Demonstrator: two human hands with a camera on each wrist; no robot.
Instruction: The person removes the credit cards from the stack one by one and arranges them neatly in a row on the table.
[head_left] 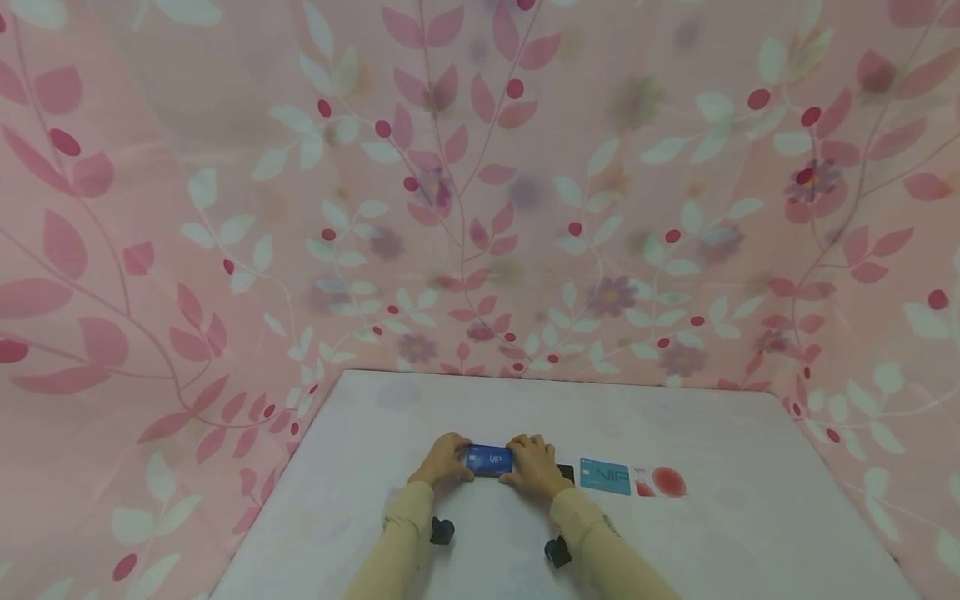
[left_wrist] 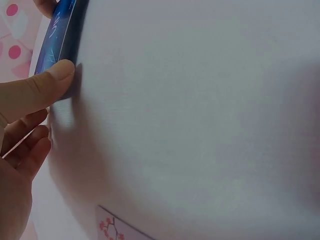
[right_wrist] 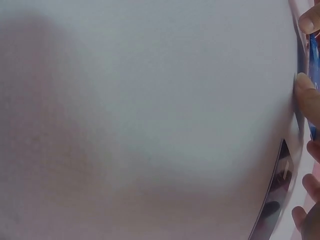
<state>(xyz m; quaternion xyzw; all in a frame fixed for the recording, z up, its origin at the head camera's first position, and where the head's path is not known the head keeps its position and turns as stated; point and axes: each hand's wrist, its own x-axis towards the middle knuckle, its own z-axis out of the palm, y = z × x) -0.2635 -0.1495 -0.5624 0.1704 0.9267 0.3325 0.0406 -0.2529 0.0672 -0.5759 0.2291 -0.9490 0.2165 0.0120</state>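
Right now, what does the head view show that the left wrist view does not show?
Only the head view shows the right hand, the teal card and the red-spotted card lying in a row on the table. Only the left wrist view shows a card with pink blossoms near its bottom edge. Both show the left hand pinching the dark blue VIP card.

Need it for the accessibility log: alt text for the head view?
Two hands, left hand and right hand, hold a dark blue card by its ends over a white table. A teal card lies to the right, pink leaf-print cloth behind.
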